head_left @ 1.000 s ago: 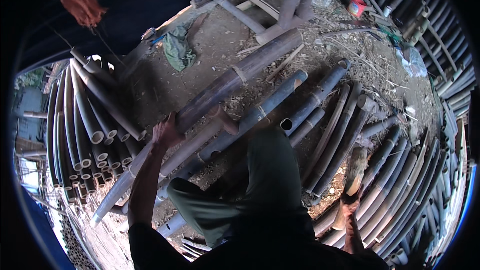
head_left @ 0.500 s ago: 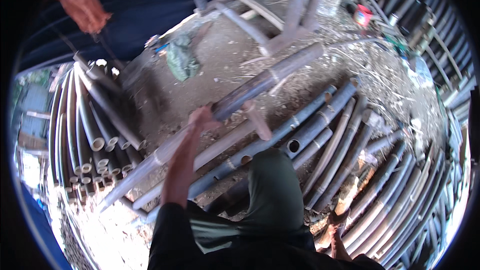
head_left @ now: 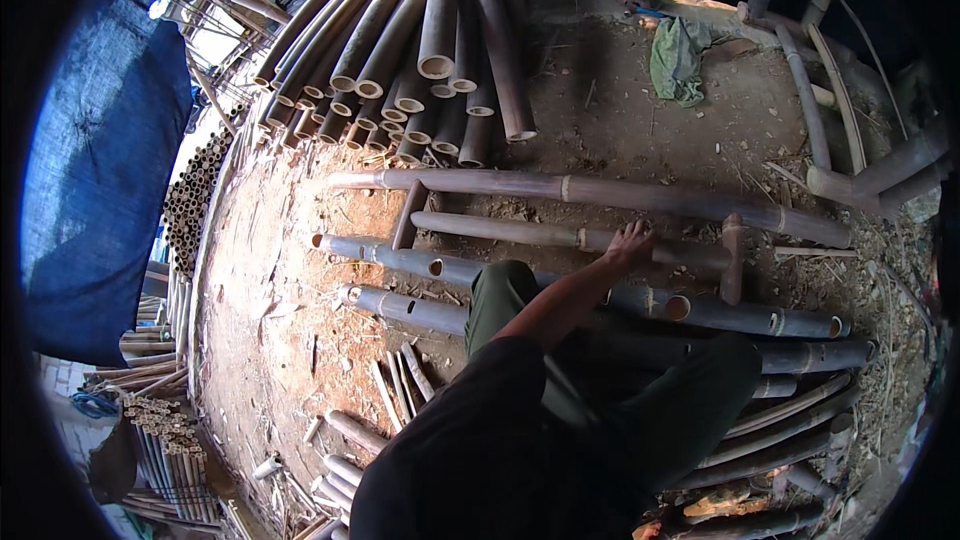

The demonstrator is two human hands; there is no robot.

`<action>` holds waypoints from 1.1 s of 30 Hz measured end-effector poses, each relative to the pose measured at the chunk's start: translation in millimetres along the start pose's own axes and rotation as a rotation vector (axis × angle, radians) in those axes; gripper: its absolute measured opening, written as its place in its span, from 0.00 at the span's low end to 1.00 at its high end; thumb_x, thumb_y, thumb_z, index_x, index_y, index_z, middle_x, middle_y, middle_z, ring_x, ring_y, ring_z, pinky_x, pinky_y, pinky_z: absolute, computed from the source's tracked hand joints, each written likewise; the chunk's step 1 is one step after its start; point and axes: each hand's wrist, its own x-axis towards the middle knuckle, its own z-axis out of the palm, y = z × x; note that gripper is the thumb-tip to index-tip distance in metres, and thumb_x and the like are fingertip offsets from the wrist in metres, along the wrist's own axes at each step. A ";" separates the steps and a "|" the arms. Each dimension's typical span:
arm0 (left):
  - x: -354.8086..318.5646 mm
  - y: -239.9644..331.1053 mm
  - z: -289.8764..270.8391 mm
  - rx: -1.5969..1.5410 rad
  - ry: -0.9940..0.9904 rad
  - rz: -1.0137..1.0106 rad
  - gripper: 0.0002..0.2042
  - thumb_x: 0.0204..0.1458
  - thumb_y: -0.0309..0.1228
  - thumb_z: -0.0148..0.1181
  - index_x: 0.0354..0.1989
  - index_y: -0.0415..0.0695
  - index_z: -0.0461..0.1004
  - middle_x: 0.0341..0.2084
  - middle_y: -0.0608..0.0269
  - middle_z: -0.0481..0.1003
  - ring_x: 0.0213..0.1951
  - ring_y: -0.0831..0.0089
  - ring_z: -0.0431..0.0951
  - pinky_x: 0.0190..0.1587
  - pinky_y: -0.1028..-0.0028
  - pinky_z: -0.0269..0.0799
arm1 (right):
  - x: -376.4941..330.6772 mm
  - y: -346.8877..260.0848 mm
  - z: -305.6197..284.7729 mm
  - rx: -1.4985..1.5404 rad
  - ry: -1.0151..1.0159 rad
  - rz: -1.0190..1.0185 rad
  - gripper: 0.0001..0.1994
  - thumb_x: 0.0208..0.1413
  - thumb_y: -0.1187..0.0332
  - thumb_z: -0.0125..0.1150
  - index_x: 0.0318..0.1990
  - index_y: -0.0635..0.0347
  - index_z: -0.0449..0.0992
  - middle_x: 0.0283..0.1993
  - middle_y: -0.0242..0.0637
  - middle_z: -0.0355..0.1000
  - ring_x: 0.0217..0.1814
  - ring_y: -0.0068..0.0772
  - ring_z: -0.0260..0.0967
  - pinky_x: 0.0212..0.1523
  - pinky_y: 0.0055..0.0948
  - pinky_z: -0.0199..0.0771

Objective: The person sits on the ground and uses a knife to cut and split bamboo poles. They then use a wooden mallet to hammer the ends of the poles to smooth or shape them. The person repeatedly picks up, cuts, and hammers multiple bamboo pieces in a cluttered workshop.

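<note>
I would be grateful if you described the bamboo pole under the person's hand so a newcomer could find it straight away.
Start at the big stack of bamboo poles leaning in at the top, cut ends facing the viewer. Below it, several long poles lie across the dirt ground. The second pole from the stack is the one: it alone has a hand resting on it, just left of an upright wooden stake.

Green cloth (head_left: pixel 678 58) crumpled on bare dirt; blue tarp (head_left: pixel 100 170) hanging at left; stacked bamboo poles (head_left: pixel 420 50) at top.

Soft daylight from upper left; dark fisheye rim; sharp centre.
</note>
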 end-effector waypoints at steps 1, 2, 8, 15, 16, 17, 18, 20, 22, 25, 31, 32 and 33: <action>-26.0 -25.8 17.5 0.092 0.097 0.080 0.48 0.40 0.59 0.66 0.69 0.49 0.55 0.68 0.48 0.51 0.70 0.48 0.49 0.67 0.49 0.51 | -2.1 1.2 0.3 0.000 -0.019 -0.006 0.45 0.51 0.58 0.69 0.70 0.67 0.47 0.65 0.62 0.59 0.62 0.64 0.60 0.60 0.51 0.64; -47.1 -49.0 31.8 0.177 0.188 0.173 0.48 0.40 0.60 0.65 0.68 0.48 0.56 0.69 0.48 0.48 0.70 0.48 0.46 0.68 0.49 0.49 | -4.8 3.0 0.6 0.008 -0.033 -0.014 0.45 0.51 0.58 0.69 0.70 0.67 0.47 0.65 0.62 0.59 0.62 0.64 0.60 0.59 0.51 0.64; -108.4 -64.7 18.4 0.338 0.196 0.147 0.39 0.32 0.57 0.69 0.55 0.48 0.72 0.64 0.54 0.57 0.64 0.55 0.57 0.63 0.52 0.55 | -21.7 23.6 -19.3 -0.003 -0.029 0.037 0.45 0.52 0.58 0.68 0.70 0.68 0.48 0.64 0.62 0.59 0.61 0.65 0.61 0.59 0.51 0.65; -103.3 -65.2 -29.8 -0.146 -0.267 0.016 0.28 0.50 0.53 0.62 0.55 0.49 0.74 0.55 0.48 0.71 0.54 0.52 0.73 0.55 0.57 0.69 | -41.2 29.5 -25.5 -0.029 -0.064 0.093 0.44 0.52 0.57 0.68 0.69 0.68 0.49 0.64 0.61 0.60 0.60 0.65 0.62 0.58 0.52 0.65; -102.7 -66.6 -54.4 -0.326 -0.157 -0.041 0.27 0.52 0.51 0.62 0.54 0.45 0.74 0.54 0.47 0.72 0.53 0.51 0.73 0.54 0.57 0.69 | -44.1 31.2 -30.4 -0.046 -0.057 0.106 0.44 0.52 0.57 0.68 0.69 0.68 0.49 0.64 0.61 0.60 0.60 0.65 0.62 0.58 0.52 0.65; -109.1 -75.3 -84.3 -0.506 -0.019 -0.093 0.27 0.53 0.49 0.61 0.54 0.42 0.73 0.52 0.47 0.73 0.52 0.50 0.73 0.54 0.58 0.70 | -42.8 25.8 -28.3 -0.057 -0.066 0.093 0.44 0.52 0.57 0.68 0.69 0.68 0.49 0.64 0.61 0.60 0.60 0.65 0.62 0.58 0.52 0.65; -115.4 -118.4 -92.3 -0.635 0.316 -0.061 0.26 0.54 0.48 0.61 0.53 0.39 0.74 0.51 0.46 0.74 0.52 0.49 0.73 0.54 0.59 0.70 | -38.4 23.6 -35.7 -0.095 -0.057 0.083 0.44 0.52 0.57 0.68 0.69 0.68 0.50 0.63 0.61 0.60 0.60 0.65 0.62 0.58 0.52 0.65; -143.0 -217.9 -97.3 -0.323 0.816 -0.467 0.29 0.55 0.52 0.58 0.52 0.36 0.73 0.50 0.43 0.73 0.54 0.49 0.71 0.57 0.60 0.66 | -25.7 10.7 -42.5 -0.184 -0.006 0.033 0.44 0.52 0.57 0.68 0.69 0.68 0.50 0.63 0.61 0.61 0.59 0.65 0.62 0.58 0.52 0.65; -187.8 -272.0 -85.7 -0.122 1.017 -0.983 0.34 0.54 0.58 0.56 0.56 0.37 0.69 0.52 0.42 0.70 0.57 0.49 0.67 0.60 0.58 0.61 | 16.9 -4.4 -47.8 -0.340 0.210 -0.133 0.44 0.52 0.57 0.68 0.69 0.68 0.50 0.63 0.61 0.61 0.59 0.65 0.62 0.58 0.52 0.65; -220.4 -345.5 -44.4 -0.483 0.784 -1.710 0.51 0.46 0.73 0.47 0.58 0.29 0.61 0.57 0.37 0.64 0.61 0.48 0.64 0.63 0.55 0.58 | 165.3 -75.2 -37.7 -0.269 0.384 -0.496 0.39 0.55 0.52 0.63 0.66 0.69 0.57 0.60 0.59 0.63 0.52 0.66 0.64 0.53 0.54 0.67; -256.2 -417.6 6.1 -1.079 1.145 -1.607 0.50 0.51 0.70 0.46 0.59 0.25 0.62 0.58 0.36 0.66 0.58 0.45 0.70 0.58 0.54 0.67 | 283.0 -471.6 22.4 0.043 -0.335 -0.218 0.55 0.50 0.25 0.45 0.72 0.64 0.47 0.74 0.55 0.45 0.75 0.59 0.44 0.70 0.48 0.49; -246.6 -410.0 11.4 -0.984 1.146 -1.762 0.49 0.50 0.69 0.48 0.58 0.27 0.62 0.57 0.37 0.66 0.58 0.46 0.69 0.58 0.54 0.66 | 278.4 -511.8 45.3 0.469 -0.527 -0.073 0.56 0.47 0.23 0.46 0.72 0.60 0.47 0.75 0.50 0.44 0.75 0.54 0.44 0.70 0.47 0.50; -228.6 -397.9 2.6 -0.894 1.133 -1.902 0.48 0.49 0.69 0.49 0.58 0.28 0.61 0.56 0.38 0.66 0.58 0.46 0.68 0.59 0.54 0.65 | 285.9 -538.8 61.1 0.540 -0.554 -0.064 0.55 0.47 0.23 0.46 0.73 0.57 0.48 0.76 0.47 0.44 0.76 0.51 0.45 0.70 0.48 0.50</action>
